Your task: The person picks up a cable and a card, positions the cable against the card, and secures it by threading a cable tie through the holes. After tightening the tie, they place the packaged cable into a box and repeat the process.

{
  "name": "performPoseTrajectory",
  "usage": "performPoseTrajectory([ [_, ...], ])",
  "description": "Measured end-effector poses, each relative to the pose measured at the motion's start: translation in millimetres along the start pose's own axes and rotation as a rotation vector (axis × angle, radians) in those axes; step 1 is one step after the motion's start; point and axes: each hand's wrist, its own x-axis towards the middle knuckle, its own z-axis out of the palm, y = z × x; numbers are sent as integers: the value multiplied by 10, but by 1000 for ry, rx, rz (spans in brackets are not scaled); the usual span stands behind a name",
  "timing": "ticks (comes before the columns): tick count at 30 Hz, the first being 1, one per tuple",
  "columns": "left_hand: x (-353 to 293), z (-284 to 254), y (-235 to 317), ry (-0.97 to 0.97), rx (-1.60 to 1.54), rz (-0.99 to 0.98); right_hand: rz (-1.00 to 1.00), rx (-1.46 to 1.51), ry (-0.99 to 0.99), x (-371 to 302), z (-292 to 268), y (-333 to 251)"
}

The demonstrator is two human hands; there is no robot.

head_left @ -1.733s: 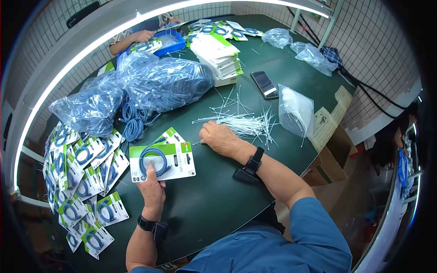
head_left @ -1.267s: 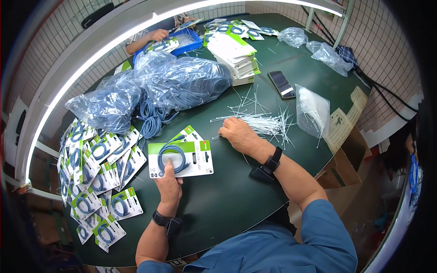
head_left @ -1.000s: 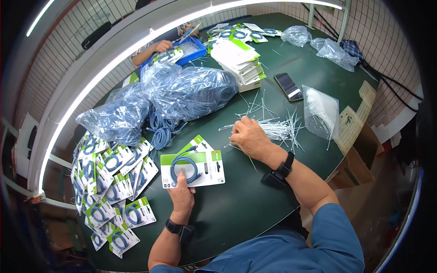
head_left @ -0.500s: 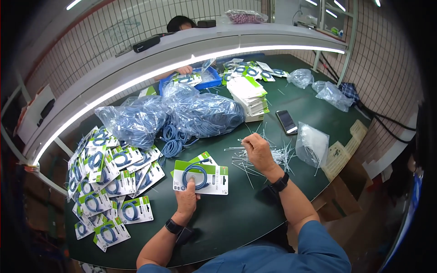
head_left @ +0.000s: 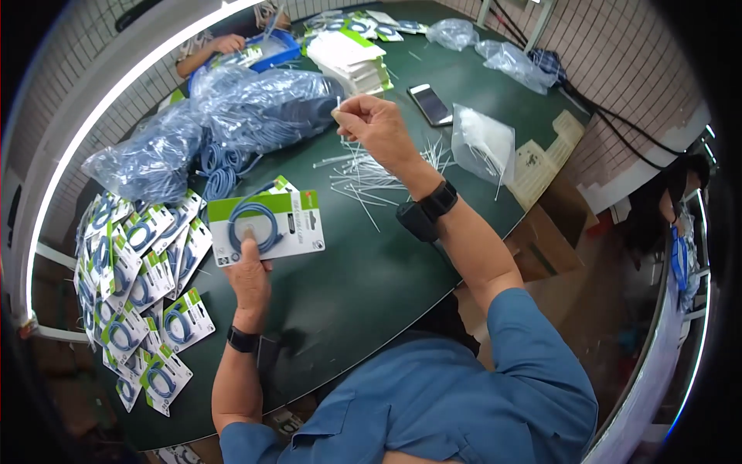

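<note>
My left hand (head_left: 249,280) grips a white and green card (head_left: 297,224) with a coiled blue cable (head_left: 255,230) on its face, thumb pressed inside the coil. The corner of a second card shows behind it. Raised over a loose pile of white cable ties (head_left: 363,172), my right hand (head_left: 377,130) has thumb and forefinger pinched together. A thin white cable tie (head_left: 338,101) sticks up from the pinch; most of it is hidden. Each wrist wears a black band.
Carded cables (head_left: 127,309) lie heaped at left. Behind stand plastic bags of blue cables (head_left: 263,108) and a stack of cards (head_left: 352,62). A phone (head_left: 430,104) and a clear bag (head_left: 483,143) lie at right. Across the table, a person's hand (head_left: 229,44) is at a blue tray (head_left: 282,56).
The view has tilted and swung, so the table sits higher and further left. My right hand has lifted slightly from the cable ties. The left hand still holds the cards.
</note>
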Motion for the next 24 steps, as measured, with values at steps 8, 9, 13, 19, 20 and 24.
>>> performPoseTrajectory([
  [8, -114, 171, 191, 64, 127, 164, 189, 177, -150, -316, 116, -66],
  [9, -135, 192, 176, 74, 156, 174, 222, 208, -177, -334, 123, -15],
  [13, -196, 158, 99, 58, 236, 182, 294, 257, -239, -432, 118, 74],
  [19, -255, 1, 12, -25, 281, 261, 257, 292, -315, -461, 144, 126],
  [20, -253, -84, -29, -82, 281, 272, 260, 290, -324, -447, 152, 123],
  [24, -323, -202, -21, -247, 477, 469, 123, 324, -359, -505, 173, 125],
])
